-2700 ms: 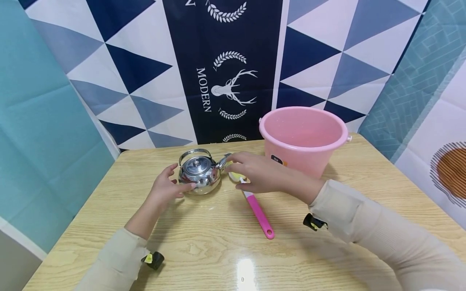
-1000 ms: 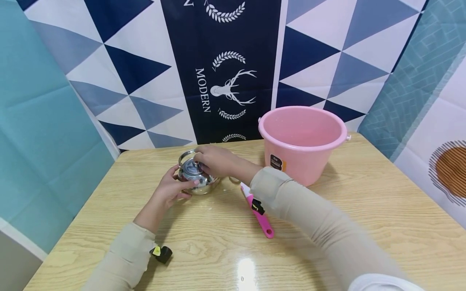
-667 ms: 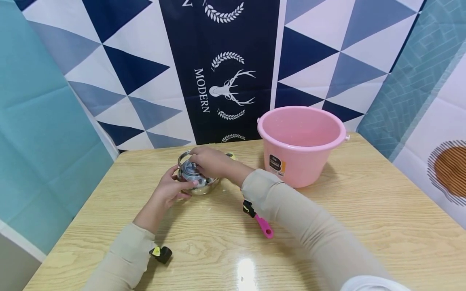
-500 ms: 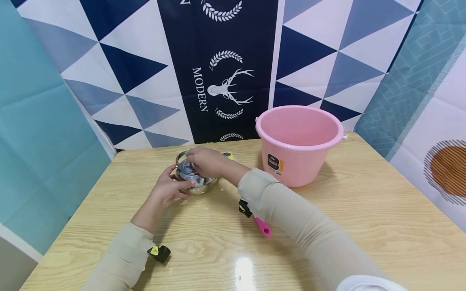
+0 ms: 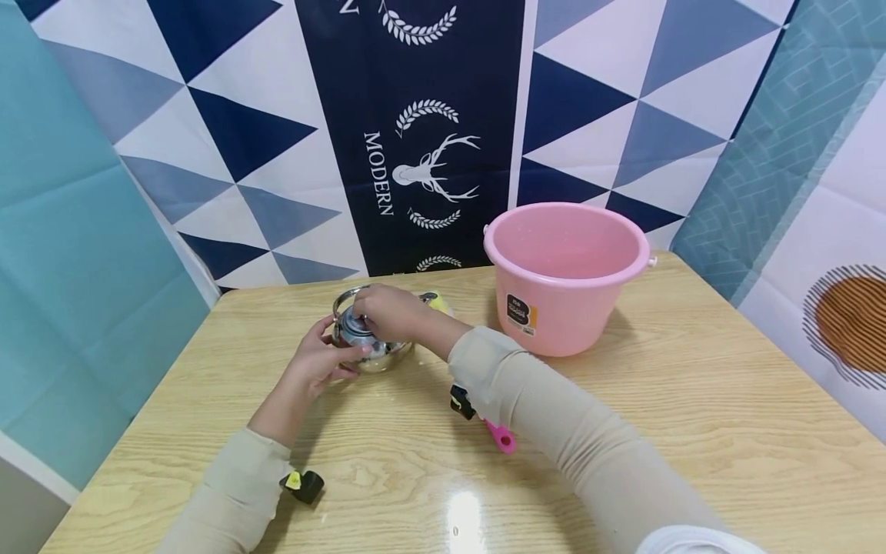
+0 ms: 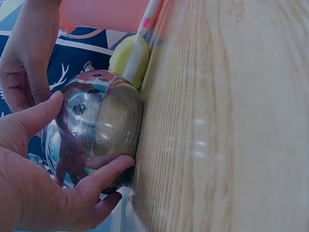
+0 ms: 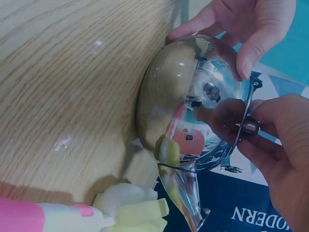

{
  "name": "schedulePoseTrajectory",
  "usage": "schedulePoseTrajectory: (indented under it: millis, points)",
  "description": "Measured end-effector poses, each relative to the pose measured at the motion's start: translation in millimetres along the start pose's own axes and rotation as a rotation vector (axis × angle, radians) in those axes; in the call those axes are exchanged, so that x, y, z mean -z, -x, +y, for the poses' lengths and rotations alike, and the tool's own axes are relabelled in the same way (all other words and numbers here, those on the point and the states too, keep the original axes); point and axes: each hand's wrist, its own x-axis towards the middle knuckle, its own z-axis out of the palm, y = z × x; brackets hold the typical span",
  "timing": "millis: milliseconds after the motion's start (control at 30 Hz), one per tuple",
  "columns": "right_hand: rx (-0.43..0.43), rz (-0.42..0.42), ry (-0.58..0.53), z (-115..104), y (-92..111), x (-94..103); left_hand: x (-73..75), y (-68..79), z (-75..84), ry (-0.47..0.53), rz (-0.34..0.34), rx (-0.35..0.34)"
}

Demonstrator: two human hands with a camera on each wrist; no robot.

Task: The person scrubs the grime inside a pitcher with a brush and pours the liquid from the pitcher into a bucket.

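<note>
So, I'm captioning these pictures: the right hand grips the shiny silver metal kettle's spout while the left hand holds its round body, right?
Not the spout: the right hand pinches the lid knob, as the right wrist view shows. The left hand does hold the kettle by its body.

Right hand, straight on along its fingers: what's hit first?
Likely the kettle lid, beneath the knob that the right hand pinches; the remaining gap is hard to judge.

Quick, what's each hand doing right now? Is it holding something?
Left hand: holding the shiny kettle between thumb and fingers.
Right hand: pinching the lid knob.
</note>
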Motion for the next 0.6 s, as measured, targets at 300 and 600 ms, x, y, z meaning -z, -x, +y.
schedulePoseTrajectory:
  millis: [300, 600]
  points:
    - [0.023, 0.110, 0.012, 1.0, 6.5, 3.5, -2.3, 1.3, 2.0, 0.007, -0.001, 0.003]
    - [0.099, 0.227, 0.022, 2.1, 22.1, 4.0, -1.8, 0.7, 1.7, 0.007, 0.007, 0.015]
